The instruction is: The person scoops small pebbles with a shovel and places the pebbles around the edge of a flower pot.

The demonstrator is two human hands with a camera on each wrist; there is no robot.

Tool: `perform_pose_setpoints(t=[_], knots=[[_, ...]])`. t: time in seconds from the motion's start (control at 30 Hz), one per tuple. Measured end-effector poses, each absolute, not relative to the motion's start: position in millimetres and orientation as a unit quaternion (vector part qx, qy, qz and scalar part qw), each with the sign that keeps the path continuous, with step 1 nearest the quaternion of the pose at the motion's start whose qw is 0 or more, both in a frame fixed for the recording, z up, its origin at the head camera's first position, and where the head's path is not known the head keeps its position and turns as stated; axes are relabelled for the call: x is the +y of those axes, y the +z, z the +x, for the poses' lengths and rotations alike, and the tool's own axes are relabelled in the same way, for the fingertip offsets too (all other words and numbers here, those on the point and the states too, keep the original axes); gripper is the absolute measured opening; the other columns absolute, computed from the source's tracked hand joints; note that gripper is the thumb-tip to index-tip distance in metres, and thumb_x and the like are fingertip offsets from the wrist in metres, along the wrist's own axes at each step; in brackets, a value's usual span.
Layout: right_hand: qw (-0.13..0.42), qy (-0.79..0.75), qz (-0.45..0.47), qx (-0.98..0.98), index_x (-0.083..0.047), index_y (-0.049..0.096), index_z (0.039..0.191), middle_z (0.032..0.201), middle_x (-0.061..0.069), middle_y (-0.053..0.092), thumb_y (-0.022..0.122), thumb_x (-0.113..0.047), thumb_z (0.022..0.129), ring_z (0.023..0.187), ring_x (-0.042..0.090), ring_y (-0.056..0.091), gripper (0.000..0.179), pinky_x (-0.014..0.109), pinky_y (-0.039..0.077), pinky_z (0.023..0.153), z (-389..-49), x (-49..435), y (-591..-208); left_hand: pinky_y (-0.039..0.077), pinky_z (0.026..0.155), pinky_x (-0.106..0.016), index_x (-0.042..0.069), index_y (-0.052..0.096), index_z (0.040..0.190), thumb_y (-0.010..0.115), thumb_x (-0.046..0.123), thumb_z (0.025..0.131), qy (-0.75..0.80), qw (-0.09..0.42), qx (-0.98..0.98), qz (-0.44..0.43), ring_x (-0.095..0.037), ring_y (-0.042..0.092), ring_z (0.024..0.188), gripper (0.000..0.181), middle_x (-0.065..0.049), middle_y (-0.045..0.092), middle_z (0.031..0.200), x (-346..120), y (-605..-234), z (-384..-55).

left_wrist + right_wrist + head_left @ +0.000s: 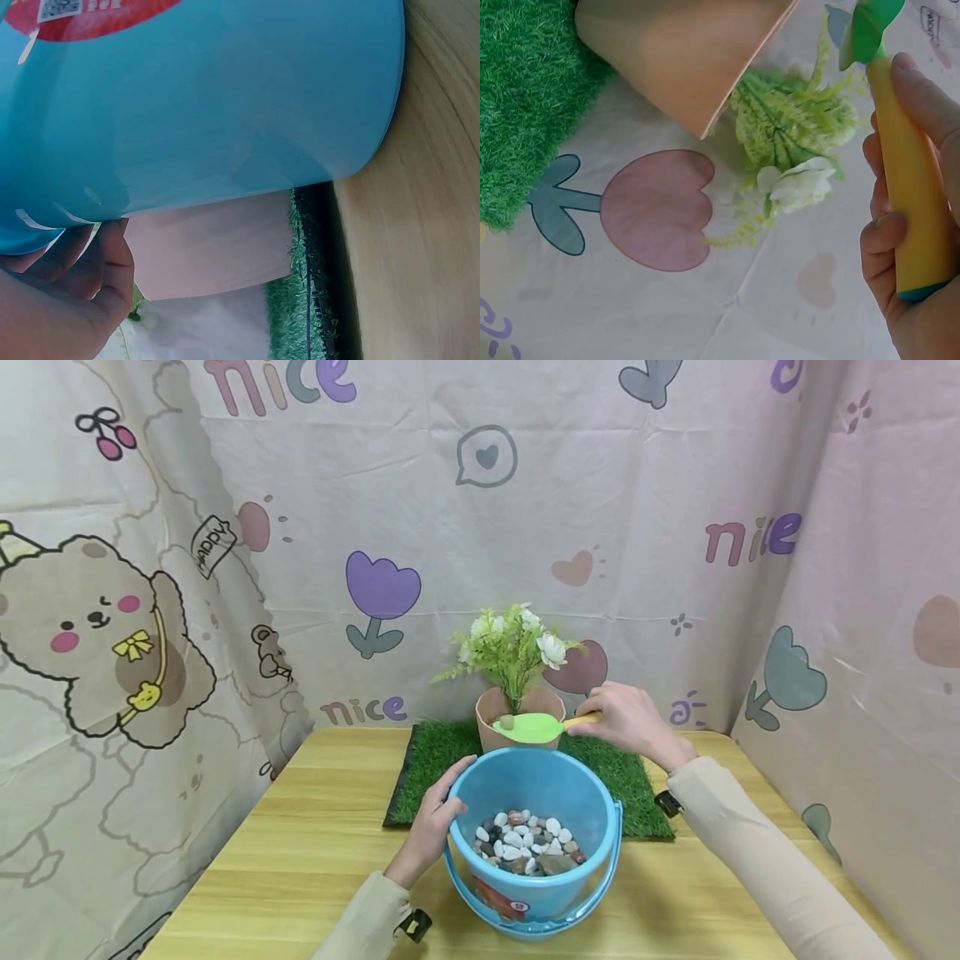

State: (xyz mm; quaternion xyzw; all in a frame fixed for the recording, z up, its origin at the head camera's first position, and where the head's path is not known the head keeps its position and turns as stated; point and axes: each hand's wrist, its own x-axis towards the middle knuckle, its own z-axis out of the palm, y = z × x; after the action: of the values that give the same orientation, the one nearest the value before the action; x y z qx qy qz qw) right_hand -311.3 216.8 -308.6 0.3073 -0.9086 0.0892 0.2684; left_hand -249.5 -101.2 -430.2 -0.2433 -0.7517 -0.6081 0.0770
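Note:
A blue bucket [532,777] stands on the table with white, grey and reddish pebbles [525,839] at its bottom. My left hand [431,818] grips its left rim, thumb at the edge and fingers along the outer wall [225,97]. In my right hand [630,718] is a small shovel with a yellow handle [911,180], the fingers wrapped around it. Its green blade [536,729] is held level in front of the pinkish-beige flower pot's opening, carrying a brownish stone [507,722]. White flowers with green leaves [513,647] rise from the pot [491,702] behind the bucket.
A green artificial-grass mat [431,768] lies under the pot and reaches behind the bucket. The bucket's handle [540,928] hangs down at its front. Light wood tabletop [300,843] extends to both sides, and a printed cloth [480,527] hangs around the back and sides.

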Motion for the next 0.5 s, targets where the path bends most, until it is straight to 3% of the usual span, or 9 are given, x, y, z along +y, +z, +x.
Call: perform_pose_setpoints(t=[0.3,0.5], knots=[[0.209,0.104,0.212,-0.949,-0.027,0.079,0.081,0.074,-0.011,0.067,0.075,-0.048,0.080,0.064,0.010,0.054,0.022,0.030,0.041,0.054,-332,220,-309,0.051,0.092,-0.052,0.019,0.039,0.151,0.040,0.004,0.083,-0.613,0.073,-0.750,-0.238,-0.037,0.056,0.123,0.069,-0.013,0.050,0.145,-100,-430,-249],[0.169,0.122,0.184,-0.960,-0.027,0.077,0.073,0.062,-0.010,0.063,0.075,-0.046,0.081,0.055,0.012,0.047,0.020,0.031,0.035,0.049,-340,223,-315,0.052,0.091,-0.053,0.020,0.040,0.150,0.041,0.005,0.082,-0.616,0.076,-0.749,-0.231,-0.037,0.057,0.122,0.069,-0.011,0.051,0.145,-99,-429,-249]])
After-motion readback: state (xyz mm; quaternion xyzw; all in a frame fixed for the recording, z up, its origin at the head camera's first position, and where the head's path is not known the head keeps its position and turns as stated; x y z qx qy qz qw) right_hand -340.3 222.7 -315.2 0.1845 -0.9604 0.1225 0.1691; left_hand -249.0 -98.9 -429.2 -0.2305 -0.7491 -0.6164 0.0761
